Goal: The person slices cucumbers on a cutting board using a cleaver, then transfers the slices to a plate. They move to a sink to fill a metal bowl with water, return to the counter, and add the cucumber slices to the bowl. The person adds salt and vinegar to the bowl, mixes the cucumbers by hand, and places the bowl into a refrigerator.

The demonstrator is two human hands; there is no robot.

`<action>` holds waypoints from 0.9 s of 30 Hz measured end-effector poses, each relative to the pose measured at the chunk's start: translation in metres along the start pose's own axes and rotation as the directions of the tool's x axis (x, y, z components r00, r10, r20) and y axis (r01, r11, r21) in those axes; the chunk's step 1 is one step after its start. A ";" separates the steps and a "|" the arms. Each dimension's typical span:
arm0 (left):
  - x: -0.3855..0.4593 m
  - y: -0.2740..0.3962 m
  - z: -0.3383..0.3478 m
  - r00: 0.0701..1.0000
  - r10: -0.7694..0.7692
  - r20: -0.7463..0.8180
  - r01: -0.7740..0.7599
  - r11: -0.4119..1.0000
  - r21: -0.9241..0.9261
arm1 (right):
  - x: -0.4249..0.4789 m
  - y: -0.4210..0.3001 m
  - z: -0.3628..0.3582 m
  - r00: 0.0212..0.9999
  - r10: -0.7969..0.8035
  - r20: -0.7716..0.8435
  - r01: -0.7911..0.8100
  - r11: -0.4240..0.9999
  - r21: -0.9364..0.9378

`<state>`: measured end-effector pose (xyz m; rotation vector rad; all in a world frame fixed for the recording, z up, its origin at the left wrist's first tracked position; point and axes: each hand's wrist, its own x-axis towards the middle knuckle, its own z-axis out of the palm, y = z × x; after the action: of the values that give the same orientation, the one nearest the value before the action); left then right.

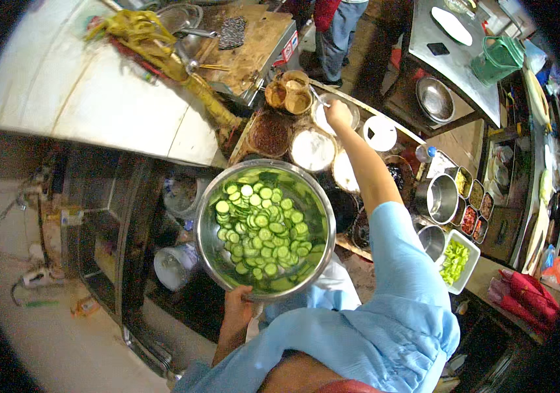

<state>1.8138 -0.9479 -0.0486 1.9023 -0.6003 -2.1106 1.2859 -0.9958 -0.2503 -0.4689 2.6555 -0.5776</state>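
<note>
My left hand (238,300) grips the near rim of a large stainless steel bowl (330,236). Inside the bowl lie many green-edged cucumber slices (265,231). Stretched out ahead, my right hand (339,116) is closed on the handle of a metal spoon (320,98), over a round container of white seasoning (321,118); the spoon's far end is hard to make out. Nearby are a white powder container (313,150), a container of dark red-brown seasoning (269,133) and a cluster of small brown pots (295,100).
A wooden cutting board (260,42) lies ahead beside a white counter (63,73). Right of my arm stand a steel pot (442,199), small tubs of chopped ingredients and a white dish (474,255) of cut green vegetables. Another person (334,44) stands beyond the seasonings, near a metal table (457,64).
</note>
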 end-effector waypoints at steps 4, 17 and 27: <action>-0.010 0.045 0.015 0.985 -0.039 -0.170 0.051 0.997 0.064 | 0.037 0.019 0.038 0.992 -0.101 -0.074 0.100 0.995 -0.027; 0.029 0.105 0.003 0.996 -0.092 -0.015 0.093 0.990 0.110 | -0.053 0.068 -0.053 0.871 -0.226 -0.436 0.256 0.967 0.012; 0.047 0.128 0.014 0.996 -0.078 0.036 0.071 0.984 0.166 | -0.050 0.054 0.002 0.881 -0.110 -0.460 0.294 0.889 0.351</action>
<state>1.7822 -1.0800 -0.0321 1.9993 -0.7455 -2.2150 1.3176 -0.9302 -0.2614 -0.5501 2.7750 -1.4270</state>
